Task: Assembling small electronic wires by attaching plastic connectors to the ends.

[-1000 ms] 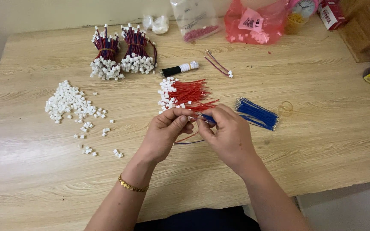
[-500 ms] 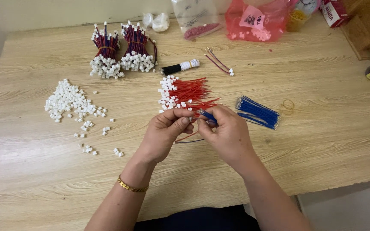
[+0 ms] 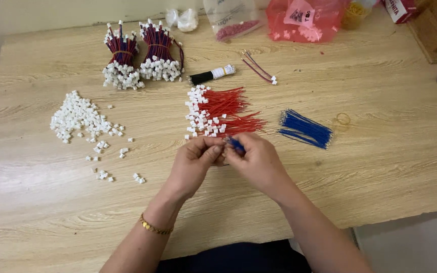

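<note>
Hands meeting low over the wooden table [image 3: 370, 167], fingertips pressed together above its bare middle. Left hand [image 3: 194, 164] pinched shut, thumb and forefinger closed on something small and mostly hidden; exactly what, impossible to tell. Right hand [image 3: 259, 164] likewise pinched, gripping a short blue wire [image 3: 236, 145] whose end pokes up between the two sets of fingertips. Thin gold bracelet [image 3: 154, 227] round the left wrist.

Just beyond the hands, nearly touching the knuckles: a fan of red wires [image 3: 231, 111] tipped with white connectors at their left ends. To the right of that, apart from it, a loose sheaf of blue wires [image 3: 305, 129], and just past those a faint rubber band [image 3: 342, 120] lying flat. Well off to the left, a heap of loose white connectors [image 3: 77, 116] with strays scattered toward the near edge. At the far side, two banded bundles of finished red-and-blue leads [image 3: 140, 55] standing close together; beside them a black-and-white roll [image 3: 211, 76] and a single wire pair [image 3: 259, 66]. Along the back edge, a clear bag [image 3: 231, 20] and a red plastic bag [image 3: 304, 23].
</note>
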